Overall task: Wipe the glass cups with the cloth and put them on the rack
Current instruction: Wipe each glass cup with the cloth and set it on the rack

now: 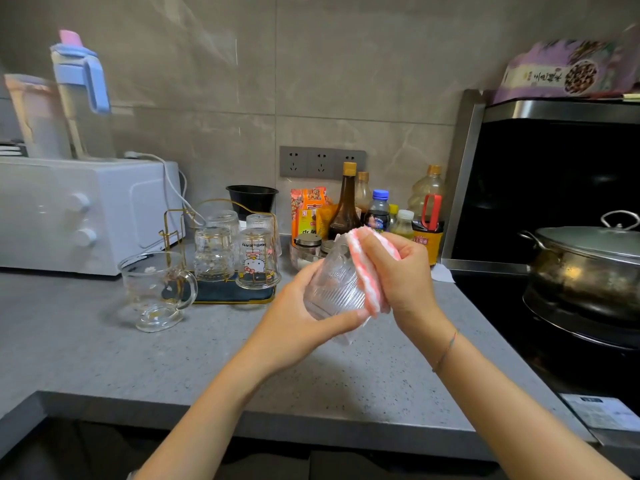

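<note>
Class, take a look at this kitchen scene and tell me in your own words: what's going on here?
A person at a grey counter is wiping a ribbed glass cup. The left hand holds the cup, while the right hand presses a pink-and-white cloth against its side. Four cups already sit on the gold rack to the left. A handled glass mug stands on the counter in front of the rack.

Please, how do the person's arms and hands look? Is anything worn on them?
Both forearms are bare: no sleeves in view and no gloves. The right hand has a thin cord bracelet, bluish and orange, around its wrist. The left hand shows no ring, and its wrist carries no watch or band.
</note>
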The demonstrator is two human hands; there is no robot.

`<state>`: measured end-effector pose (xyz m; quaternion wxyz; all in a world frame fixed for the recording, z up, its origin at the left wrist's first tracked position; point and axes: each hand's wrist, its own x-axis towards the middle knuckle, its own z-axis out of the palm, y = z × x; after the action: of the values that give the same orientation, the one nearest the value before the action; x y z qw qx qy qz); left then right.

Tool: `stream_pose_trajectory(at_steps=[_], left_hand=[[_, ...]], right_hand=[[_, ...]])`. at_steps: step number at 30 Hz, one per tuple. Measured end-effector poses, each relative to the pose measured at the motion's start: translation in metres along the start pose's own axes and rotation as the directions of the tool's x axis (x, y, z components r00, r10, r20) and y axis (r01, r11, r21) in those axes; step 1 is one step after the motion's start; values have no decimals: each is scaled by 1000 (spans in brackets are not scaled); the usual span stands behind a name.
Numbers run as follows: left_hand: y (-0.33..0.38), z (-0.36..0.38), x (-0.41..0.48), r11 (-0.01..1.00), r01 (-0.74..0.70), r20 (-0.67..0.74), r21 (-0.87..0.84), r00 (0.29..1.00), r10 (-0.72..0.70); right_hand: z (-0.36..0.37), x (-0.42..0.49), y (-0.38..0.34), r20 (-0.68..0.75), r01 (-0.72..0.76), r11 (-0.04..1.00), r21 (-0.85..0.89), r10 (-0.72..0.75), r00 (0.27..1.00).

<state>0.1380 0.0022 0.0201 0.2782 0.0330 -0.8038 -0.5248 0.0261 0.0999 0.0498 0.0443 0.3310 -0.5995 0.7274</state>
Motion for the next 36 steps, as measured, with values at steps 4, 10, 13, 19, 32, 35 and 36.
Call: stream_pose_trajectory(at_steps=[4, 10, 13, 19, 32, 35, 36], left_hand=[[-1, -3, -1, 961, 93, 54, -259, 995, -82], [0, 6, -4, 410, 415, 373, -813, 910, -182], [-3, 9, -7, 182, 506, 496, -843, 862, -101], [1, 1, 2, 696, 372, 335, -614, 921, -196], [8, 14, -3, 747, 233, 126, -623, 972, -198], [6, 16, -5, 355, 431, 380, -829, 902, -207], [5, 17, -6, 235, 474, 441, -849, 879, -182]], right_hand=[[-1, 1, -3, 24, 93, 996, -13, -93, 995], [-5, 1, -10, 62, 123, 983, 133, -132, 989], [-6, -1, -10, 82, 114, 984, 137, -126, 989], [-19, 5, -11, 59, 11, 991, 133, -19, 998], [-20, -2, -10, 52, 113, 985, 134, -121, 991], [-21, -6, -13, 68, 157, 977, 144, -168, 984], [-22, -7, -13, 69, 161, 978, 131, -171, 983]])
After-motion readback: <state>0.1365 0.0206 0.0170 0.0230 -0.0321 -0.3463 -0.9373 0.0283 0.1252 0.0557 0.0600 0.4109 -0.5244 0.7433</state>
